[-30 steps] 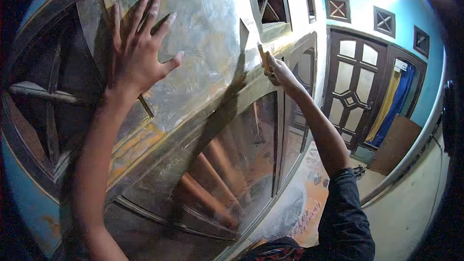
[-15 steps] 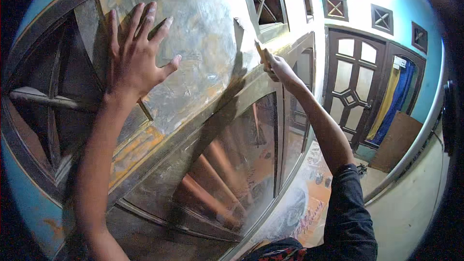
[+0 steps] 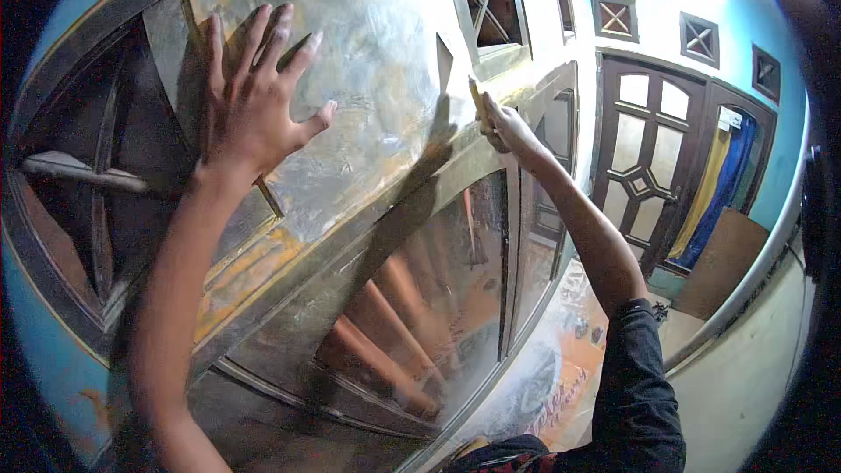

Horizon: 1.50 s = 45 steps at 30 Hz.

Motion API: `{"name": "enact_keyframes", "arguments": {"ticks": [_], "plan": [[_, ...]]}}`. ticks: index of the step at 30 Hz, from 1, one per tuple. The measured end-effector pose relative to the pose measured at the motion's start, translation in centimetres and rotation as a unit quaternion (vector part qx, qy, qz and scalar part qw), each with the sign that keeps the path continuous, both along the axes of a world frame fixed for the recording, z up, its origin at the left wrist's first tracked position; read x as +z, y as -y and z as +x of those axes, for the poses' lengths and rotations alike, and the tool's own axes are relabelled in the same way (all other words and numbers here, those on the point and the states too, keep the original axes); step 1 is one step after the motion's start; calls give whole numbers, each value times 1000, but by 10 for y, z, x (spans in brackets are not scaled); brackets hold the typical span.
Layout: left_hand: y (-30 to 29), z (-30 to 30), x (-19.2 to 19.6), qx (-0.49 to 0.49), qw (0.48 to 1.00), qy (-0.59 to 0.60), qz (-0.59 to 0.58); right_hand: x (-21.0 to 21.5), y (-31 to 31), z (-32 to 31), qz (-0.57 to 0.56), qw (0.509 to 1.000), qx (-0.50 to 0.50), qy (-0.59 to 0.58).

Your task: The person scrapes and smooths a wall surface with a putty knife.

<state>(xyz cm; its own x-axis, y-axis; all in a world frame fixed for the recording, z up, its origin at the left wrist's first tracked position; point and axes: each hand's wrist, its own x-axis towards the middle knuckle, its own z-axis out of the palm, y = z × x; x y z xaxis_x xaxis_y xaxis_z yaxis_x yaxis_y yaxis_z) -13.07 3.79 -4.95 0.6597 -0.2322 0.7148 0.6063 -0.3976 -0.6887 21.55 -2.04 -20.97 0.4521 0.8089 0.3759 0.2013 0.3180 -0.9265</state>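
Note:
My left hand point(image 3: 258, 105) is spread against the patchy grey and orange wall point(image 3: 363, 131), fingers apart, with nothing in it. It lies beside the dark wooden frame of the vent window point(image 3: 101, 175) on the left. Higher up and to the right, my right hand point(image 3: 506, 130) is closed round the yellowish handle of a scraper point(image 3: 480, 103). The scraper's blade shows nearly edge-on, close to the pale wall surface just above a wooden beam. Its broad blade shape appears in the shadow on the wall. Whether the blade touches the wall, I cannot tell.
Below the beam point(image 3: 368, 219) is a large glass window point(image 3: 420, 298) with orange curtain folds behind it. Another cross-barred vent point(image 3: 488, 4) sits above the scraper. At the right stand a brown panelled door point(image 3: 644, 158), a blue and yellow curtain point(image 3: 714, 184) and a leaning brown board point(image 3: 725, 263).
The whole view has shifted slightly. My left hand stays flat on the wall, and the scraper in my right hand keeps nearly the same place, its shadow changed a little in shape.

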Motion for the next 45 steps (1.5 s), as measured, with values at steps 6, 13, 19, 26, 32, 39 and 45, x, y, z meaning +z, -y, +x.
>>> {"name": "enact_keyframes", "arguments": {"ticks": [6, 13, 19, 26, 32, 39, 45], "plan": [[8, -1, 3, 28, 999, -9, -14, -27, 0, 0, 9, 999, -18, 30], [4, 5, 0, 25, 1000, -3, -5, 14, 10, 12, -11, 999, -36, 20], [7, -1, 2, 39, 999, -5, -9, 30, 5, 13, 3, 999, 3, 53], [8, 3, 2, 21, 1000, 0, -1, -5, 8, 8, -24, 1000, -11, 15], [5, 3, 1, 17, 1000, -4, 5, 56, 2, 4, 32, 998, -22, 47], [4, 3, 1, -4, 1000, -2, -1, 81, -6, 12, 48, 996, -10, 76], [6, 4, 0, -2, 1000, 2, -21, -2, -1, 27, 25, 1000, 1, 4]]}}
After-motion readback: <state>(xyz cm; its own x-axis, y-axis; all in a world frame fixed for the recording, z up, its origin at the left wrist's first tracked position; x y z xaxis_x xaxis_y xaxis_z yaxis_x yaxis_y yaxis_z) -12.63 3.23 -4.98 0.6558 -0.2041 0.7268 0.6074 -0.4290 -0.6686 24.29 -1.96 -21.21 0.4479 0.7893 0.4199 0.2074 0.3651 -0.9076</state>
